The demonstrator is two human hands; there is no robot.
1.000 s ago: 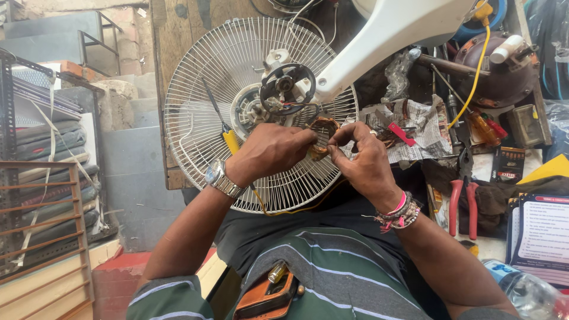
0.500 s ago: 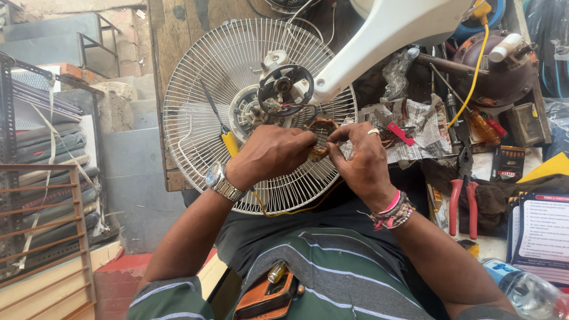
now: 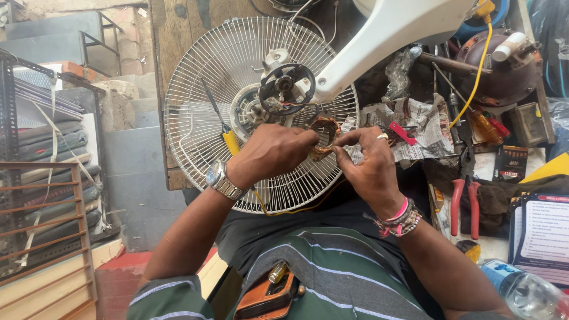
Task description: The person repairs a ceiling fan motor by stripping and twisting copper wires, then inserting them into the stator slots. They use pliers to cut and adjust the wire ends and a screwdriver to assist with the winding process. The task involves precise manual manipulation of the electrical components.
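Observation:
My left hand and my right hand both grip a round copper-wound motor coil held just in front of a white wire fan guard. The fan's motor housing with loose wires sits at the guard's centre, attached to a white fan neck. A metal watch is on my left wrist and beaded bands on my right. A yellow-handled screwdriver lies on the guard beside my left hand.
Red-handled pliers, crumpled newspaper, a round motor shell and tools crowd the bench at right. A booklet and plastic bottle lie at lower right. Metal shelving stands on the left.
Both hands stay on the coil; the fingers have shifted slightly around it and the view has moved a little.

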